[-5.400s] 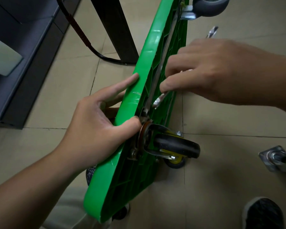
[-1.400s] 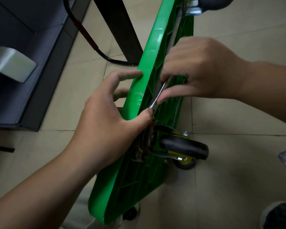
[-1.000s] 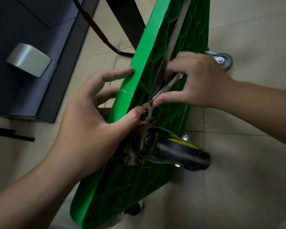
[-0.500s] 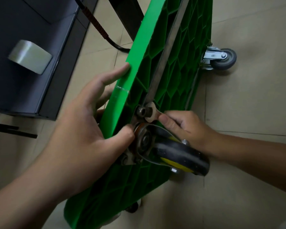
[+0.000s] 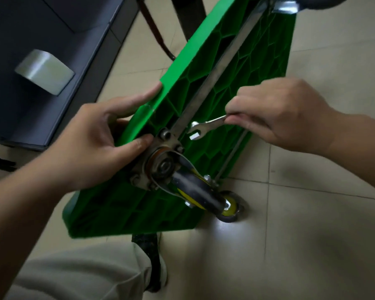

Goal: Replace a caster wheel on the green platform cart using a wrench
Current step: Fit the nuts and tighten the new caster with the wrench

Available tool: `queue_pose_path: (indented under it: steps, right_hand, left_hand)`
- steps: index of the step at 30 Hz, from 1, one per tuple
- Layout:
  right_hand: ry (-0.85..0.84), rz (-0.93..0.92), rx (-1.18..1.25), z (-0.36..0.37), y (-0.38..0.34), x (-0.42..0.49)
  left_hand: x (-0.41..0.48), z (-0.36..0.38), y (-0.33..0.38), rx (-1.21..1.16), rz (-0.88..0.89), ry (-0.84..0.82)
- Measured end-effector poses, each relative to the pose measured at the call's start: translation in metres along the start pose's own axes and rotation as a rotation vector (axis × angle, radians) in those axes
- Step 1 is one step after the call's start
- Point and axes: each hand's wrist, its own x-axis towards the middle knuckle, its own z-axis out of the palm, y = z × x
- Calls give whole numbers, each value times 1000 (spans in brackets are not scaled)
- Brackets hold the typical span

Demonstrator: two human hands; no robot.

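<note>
Centre frame: the right hand (image 5: 286, 111) pinches a slim silver open-ended wrench (image 5: 207, 125), just lifted off the caster-plate bolt (image 5: 165, 133), seemingly resetting for another turn; the left hand (image 5: 91, 148) grips the green plastic platform cart (image 5: 236, 68).

Person observed: left hand (image 5: 91, 146) and right hand (image 5: 279, 111) bare, as are the forearms (image 5: 20, 202). Light grey-beige trouser leg (image 5: 74, 276) (loose, creased at hem). Dark shoe (image 5: 154, 260), pale sole edge.

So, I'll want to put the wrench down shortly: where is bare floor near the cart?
Bare tiled floor lies right of the green cart, below the right hand, past the caster wheel. Its left side is crowded: left hand, dark cabinet, shoe under the corner.
</note>
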Motion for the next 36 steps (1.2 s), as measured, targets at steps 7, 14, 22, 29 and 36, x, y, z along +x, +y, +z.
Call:
queue_pose_path:
  steps: [7, 14, 22, 29, 36]
  right_hand:
    - [-52, 44, -47, 23, -9, 46]
    - [-39, -62, -14, 29, 6, 85]
    - [-66, -136, -31, 34, -2, 89]
    - [-85, -120, -94, 25, -5, 101]
    - [-89, -64, 41, 42, 1, 96]
  left_hand:
    - [16, -38, -26, 71, -82, -54]
    - [0, -26, -26, 408, -64, 16]
    - [-1, -24, -35, 365, -47, 67]
    - [-1, -25, -34, 323, -53, 71]
    - [-1, -21, -36, 325, -22, 99]
